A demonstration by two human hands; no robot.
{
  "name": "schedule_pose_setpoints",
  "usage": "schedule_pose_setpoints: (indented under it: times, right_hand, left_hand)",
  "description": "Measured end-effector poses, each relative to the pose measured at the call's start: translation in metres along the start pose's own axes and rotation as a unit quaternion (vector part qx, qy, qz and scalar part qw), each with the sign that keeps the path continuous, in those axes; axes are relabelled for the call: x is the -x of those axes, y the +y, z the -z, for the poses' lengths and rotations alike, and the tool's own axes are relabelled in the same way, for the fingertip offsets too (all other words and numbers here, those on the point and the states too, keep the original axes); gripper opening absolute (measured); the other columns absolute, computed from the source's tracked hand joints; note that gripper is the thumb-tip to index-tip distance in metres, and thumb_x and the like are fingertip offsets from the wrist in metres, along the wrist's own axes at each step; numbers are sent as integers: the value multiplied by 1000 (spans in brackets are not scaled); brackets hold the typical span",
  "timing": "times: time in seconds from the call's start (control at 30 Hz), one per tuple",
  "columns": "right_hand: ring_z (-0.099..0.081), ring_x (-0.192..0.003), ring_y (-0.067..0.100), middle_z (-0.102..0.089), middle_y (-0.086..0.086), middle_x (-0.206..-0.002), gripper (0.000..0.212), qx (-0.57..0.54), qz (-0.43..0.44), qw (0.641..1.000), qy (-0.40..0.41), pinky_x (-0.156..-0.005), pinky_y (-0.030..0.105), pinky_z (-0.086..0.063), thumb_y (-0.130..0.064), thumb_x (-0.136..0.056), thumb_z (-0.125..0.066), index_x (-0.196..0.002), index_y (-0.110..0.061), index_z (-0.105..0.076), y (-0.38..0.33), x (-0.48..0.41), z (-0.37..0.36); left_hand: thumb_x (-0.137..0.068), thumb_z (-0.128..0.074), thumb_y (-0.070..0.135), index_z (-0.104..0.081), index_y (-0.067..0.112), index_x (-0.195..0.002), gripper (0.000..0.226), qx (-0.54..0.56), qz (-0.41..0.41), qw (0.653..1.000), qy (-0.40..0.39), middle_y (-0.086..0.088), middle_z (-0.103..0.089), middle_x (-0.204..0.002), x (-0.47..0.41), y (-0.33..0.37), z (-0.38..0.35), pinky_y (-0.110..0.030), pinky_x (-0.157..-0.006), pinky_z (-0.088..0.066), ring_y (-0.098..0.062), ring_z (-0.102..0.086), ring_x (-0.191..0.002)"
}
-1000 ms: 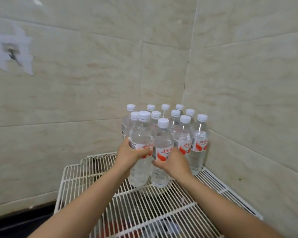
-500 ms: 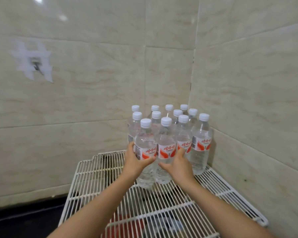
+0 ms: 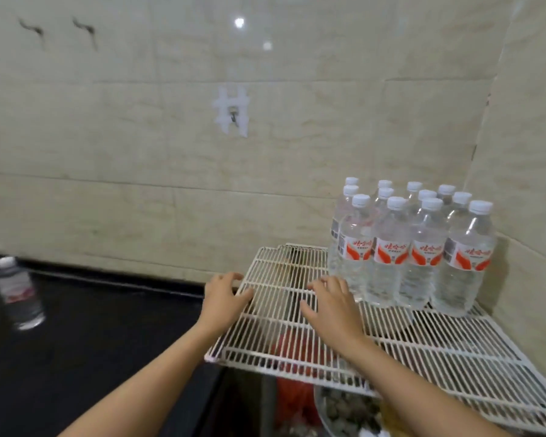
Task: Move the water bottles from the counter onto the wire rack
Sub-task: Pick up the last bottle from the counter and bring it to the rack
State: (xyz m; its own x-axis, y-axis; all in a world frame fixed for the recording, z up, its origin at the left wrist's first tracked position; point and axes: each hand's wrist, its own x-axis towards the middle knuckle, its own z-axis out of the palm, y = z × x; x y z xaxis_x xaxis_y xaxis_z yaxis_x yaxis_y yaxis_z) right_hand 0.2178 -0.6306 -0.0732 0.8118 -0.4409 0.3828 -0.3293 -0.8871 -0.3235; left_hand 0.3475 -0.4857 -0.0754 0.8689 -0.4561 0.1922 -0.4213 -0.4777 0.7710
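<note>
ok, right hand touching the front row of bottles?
Apart. In the head view the right hand lies open over the wire rack, and bare wires show between its fingertips and the nearest bottle.

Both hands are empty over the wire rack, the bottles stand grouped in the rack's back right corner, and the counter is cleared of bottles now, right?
Not quite. The head view shows one bottle on the dark counter at far left. The rest holds: left hand and right hand are empty over the wire rack, with the grouped bottles in its back right corner.
</note>
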Motion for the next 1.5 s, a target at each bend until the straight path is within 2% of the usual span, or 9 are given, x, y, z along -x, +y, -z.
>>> schedule_pose_setpoints:
  times: [0.13, 0.17, 0.27, 0.33, 0.47, 0.67, 0.9, 1.1, 1.5]
  right_hand:
    - [-58, -110, 34, -64, 15, -110, 37, -44, 116, 992, -7, -93, 42, -47, -32, -73, -55, -99, -9, -68, -68, 20, -34]
    - [-57, -112, 34, -63, 16, -112, 39, -59, 139, 988, -18, -94, 42, -46, -33, -73, -55, -100, -9, -68, -88, 26, -42]
    - [-28, -137, 25, -39, 11, -142, 45, -72, 194, 973, -107, -110, 38, -26, -37, -90, -47, -128, -13, -49, -145, 46, -64]
    - [-19, -140, 21, -29, 6, -148, 46, -60, 226, 963, -132, -111, 37, -23, -38, -92, -42, -133, -18, -41, -179, 54, -81]
    - [-18, -140, 20, -28, 7, -148, 45, -56, 275, 943, -179, -110, 37, -24, -38, -92, -42, -133, -18, -41, -246, 72, -109]
    - [-20, -139, 21, -32, 8, -146, 45, -71, 310, 922, -222, -109, 37, -25, -38, -92, -44, -132, -17, -43, -357, 98, -156]
    - [-22, -138, 22, -34, 7, -143, 45, -73, 304, 914, -257, -108, 36, -27, -38, -91, -46, -130, -18, -45, -460, 124, -209]
    - [-25, -136, 23, -36, 7, -142, 48, -43, 256, 924, -279, -106, 37, -28, -38, -89, -48, -133, -18, -41, -490, 111, -242]
    - [-35, -130, 26, -40, 8, -140, 57, -64, 113, 952, -276, -102, 38, -35, -38, -86, -54, -137, -20, -34, -520, -31, -348]
  left_hand:
    - [-87, -55, 30, -50, 15, -125, 41, -106, 80, 987, 88, -12, -45, -132, 60, -57, 69, -40, -102, -36, -30, -37, -123]
    - [-87, -54, 30, -49, 15, -125, 41, -128, 101, 981, 105, -12, -45, -132, 75, -71, 87, -40, -102, -35, -30, -38, -122]
    - [-87, -54, 29, -50, 15, -124, 40, -148, 169, 960, 165, -13, -45, -131, 123, -107, 142, -42, -102, -36, -31, -38, -121]
    - [-87, -55, 28, -50, 14, -124, 40, -145, 211, 944, 210, -13, -45, -131, 153, -127, 176, -41, -101, -36, -33, -38, -122]
    - [-86, -56, 24, -53, 12, -122, 38, -127, 258, 914, 285, -17, -48, -130, 209, -166, 234, -40, -103, -34, -35, -39, -123]
    - [-87, -55, 22, -52, 10, -122, 37, -119, 318, 879, 335, -17, -47, -131, 283, -232, 318, -39, -102, -33, -34, -38, -124]
    - [-88, -53, 24, -51, 11, -123, 37, -127, 341, 862, 353, -16, -47, -133, 321, -308, 416, -40, -102, -33, -32, -37, -126]
    - [-88, -54, 23, -52, 10, -122, 37, -106, 366, 863, 332, -18, -48, -132, 315, -368, 440, -42, -103, -33, -35, -37, -125]
    - [-89, -52, 25, -46, 13, -130, 43, -113, 376, 885, 250, -14, -45, -138, 167, -471, 448, -38, -104, -32, -33, -36, -127]
